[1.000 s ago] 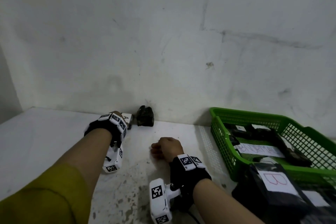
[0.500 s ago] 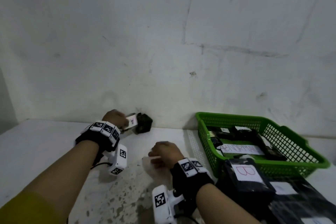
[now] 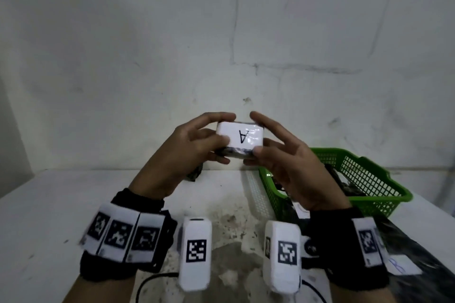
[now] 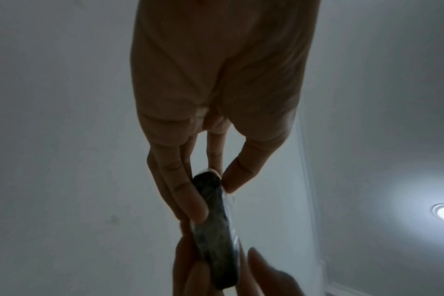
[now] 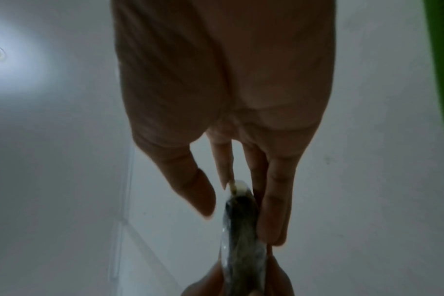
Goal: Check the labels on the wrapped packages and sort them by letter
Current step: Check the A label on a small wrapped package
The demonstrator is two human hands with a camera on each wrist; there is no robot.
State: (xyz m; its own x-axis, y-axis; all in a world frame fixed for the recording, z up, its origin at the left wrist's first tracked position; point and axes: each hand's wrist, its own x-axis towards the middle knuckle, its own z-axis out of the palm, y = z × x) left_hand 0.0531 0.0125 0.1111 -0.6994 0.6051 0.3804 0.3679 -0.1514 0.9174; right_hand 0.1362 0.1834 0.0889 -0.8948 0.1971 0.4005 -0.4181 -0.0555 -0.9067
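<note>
A small dark wrapped package (image 3: 240, 139) with a white label marked "A" is held up in front of the wall. My left hand (image 3: 199, 140) pinches its left end between thumb and fingers. My right hand (image 3: 268, 145) pinches its right end. In the left wrist view the package (image 4: 216, 226) shows edge-on between my fingertips. In the right wrist view the package (image 5: 243, 230) also shows edge-on, with the other hand's fingers at its far end. The label faces me, with the letter upside down.
A green plastic basket (image 3: 364, 179) with dark labelled packages stands on the white table (image 3: 61, 204) at the right. Another dark package (image 3: 195, 173) lies by the wall behind my left hand. More black packages with white labels (image 3: 403, 265) lie at the near right.
My left hand lifted the "A" package from the table by the wall. My right hand left the table and took hold of its other end; both now hold it raised.
</note>
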